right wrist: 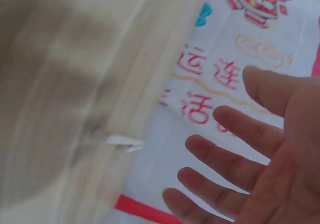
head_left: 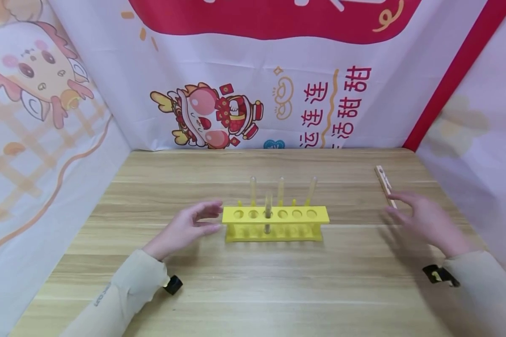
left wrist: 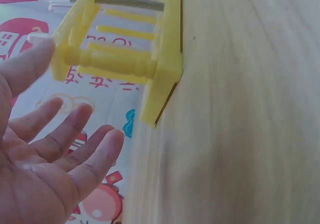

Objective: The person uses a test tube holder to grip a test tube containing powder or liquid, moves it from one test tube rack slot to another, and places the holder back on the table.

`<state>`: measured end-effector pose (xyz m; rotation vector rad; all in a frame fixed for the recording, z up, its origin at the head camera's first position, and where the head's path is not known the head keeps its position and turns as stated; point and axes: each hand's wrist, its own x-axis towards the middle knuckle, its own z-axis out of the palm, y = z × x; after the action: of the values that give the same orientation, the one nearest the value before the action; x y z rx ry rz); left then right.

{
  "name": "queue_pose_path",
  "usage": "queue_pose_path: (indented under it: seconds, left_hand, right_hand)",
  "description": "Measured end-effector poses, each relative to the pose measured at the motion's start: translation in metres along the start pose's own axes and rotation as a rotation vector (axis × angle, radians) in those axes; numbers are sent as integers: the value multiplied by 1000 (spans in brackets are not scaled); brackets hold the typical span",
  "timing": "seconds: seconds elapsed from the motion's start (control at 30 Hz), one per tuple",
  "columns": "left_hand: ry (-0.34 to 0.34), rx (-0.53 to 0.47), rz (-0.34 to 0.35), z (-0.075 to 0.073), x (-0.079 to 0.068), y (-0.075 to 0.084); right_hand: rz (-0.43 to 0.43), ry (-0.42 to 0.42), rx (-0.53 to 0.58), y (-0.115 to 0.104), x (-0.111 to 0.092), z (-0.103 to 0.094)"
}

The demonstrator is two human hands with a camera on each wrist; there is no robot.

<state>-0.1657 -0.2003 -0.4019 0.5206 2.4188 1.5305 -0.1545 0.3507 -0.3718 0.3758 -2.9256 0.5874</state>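
Observation:
A yellow test tube rack stands mid-table. One test tube sits upright in a front hole, its lower part greyish in the left wrist view. Behind the top plate, three more test tubes rise with rounded ends up. My left hand is at the rack's left end, fingers spread and holding nothing; whether the thumb touches the rack, I cannot tell. Over at the right, a slim pale wooden stick with a hole near its far end lies on the table. My right hand hovers by its near end, fingers extended, apart from it.
The wood-grain table reaches back to a printed white cloth hanging behind it. Similar cloths hang along the left and right sides. A dark strap is by the left sleeve.

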Motion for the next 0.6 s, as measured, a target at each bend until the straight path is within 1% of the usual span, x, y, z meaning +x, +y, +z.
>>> queue_pose_path:
  seconds: [0.1, 0.23, 0.33, 0.43, 0.53, 0.6]
  left_hand:
    - [-11, -17, -29, 5, 2, -1]
    - [-28, -68, -55, 10, 5, -2]
    - [-30, -94, -69, 13, 7, -2]
    - [-31, -100, -90, 16, 9, -4]
    - [-36, -103, -90, 21, 12, -5]
    - [-46, -101, -77, 24, 13, -5]
  right_hand:
    - [55, 10, 8, 13, 0, 2]
    - [76, 49, 11, 28, 4, 5]
    - [88, 49, 14, 37, 9, 6]
    - [125, 21, 22, 47, 15, 7]
    - [184, -27, 31, 56, 23, 7]
    - [213, -43, 31, 61, 29, 8]
